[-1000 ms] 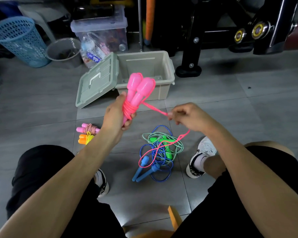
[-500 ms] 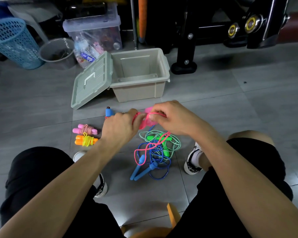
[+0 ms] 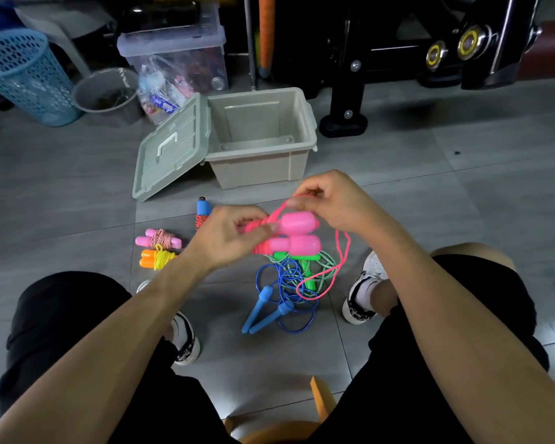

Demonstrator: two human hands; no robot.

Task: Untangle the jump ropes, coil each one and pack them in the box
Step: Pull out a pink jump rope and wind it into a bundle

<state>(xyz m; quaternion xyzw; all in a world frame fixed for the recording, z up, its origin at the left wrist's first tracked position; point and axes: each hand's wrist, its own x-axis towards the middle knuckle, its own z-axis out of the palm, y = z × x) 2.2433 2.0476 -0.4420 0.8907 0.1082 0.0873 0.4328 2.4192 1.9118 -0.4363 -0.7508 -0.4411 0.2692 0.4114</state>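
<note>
My left hand [image 3: 228, 233] grips the two pink handles [image 3: 297, 233] of a jump rope, lying sideways with pink cord wound round them. My right hand [image 3: 330, 200] pinches the loose pink cord [image 3: 340, 267], which loops down to the floor. Below lie a blue rope [image 3: 282, 296] and a green rope [image 3: 308, 267], tangled together. Three coiled ropes lie to the left: pink-handled [image 3: 159, 240], orange-handled [image 3: 156, 259] and blue-handled [image 3: 202, 213]. The beige box [image 3: 260, 165] stands open and empty, its lid [image 3: 173, 149] leaning on its left side.
A blue mesh basket [image 3: 29, 78], a grey bucket [image 3: 106, 94] and a clear storage bin [image 3: 177, 59] stand at the back left. Black gym equipment [image 3: 430, 59] fills the back right. My shoes [image 3: 362, 290] and knees flank the ropes on the grey tile floor.
The pink handles came down from upright in front of the box to lying sideways over the rope pile. My right hand moved in close and is carrying the cord round them.
</note>
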